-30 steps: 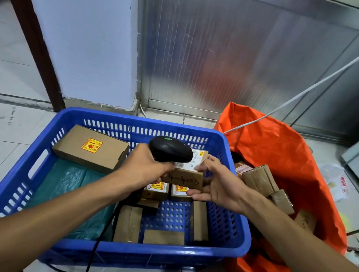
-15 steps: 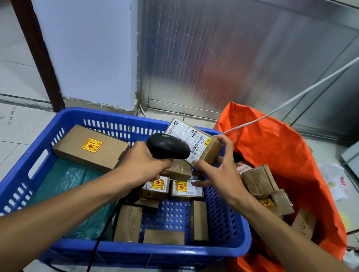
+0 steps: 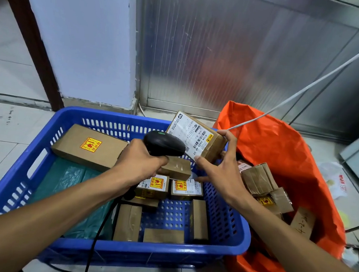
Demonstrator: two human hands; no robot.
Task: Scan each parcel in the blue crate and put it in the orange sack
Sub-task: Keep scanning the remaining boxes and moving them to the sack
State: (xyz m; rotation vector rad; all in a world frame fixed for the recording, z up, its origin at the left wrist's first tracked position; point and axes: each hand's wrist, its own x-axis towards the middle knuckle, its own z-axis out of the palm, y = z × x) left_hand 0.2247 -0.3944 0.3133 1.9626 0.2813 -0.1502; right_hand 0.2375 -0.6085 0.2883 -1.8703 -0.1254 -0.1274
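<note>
There, your left hand was wrapped around the handle of the black scanner, its head pointing right toward the parcel that your right hand held up over the far right corner of the blue crate. You pinched that parcel between thumb at its lower edge and fingers along its right side — it sat tilted, its white shipping label with barcode turned toward the scanner and just beside it. The scanner's dark cord dropped over the crate's near rim to the floor.

Inside the crate lay a large flat box with a red-and-yellow sticker at the back left, propped on a green plastic bag, and several small brown boxes on the right half — two of them showed the same kind of sticker. Just beside the crate on the right stood the orange sack, open, with a few taped brown parcels already in it. A white cable ran slanting down to the sack's rim, in front of the metal wall panel.
</note>
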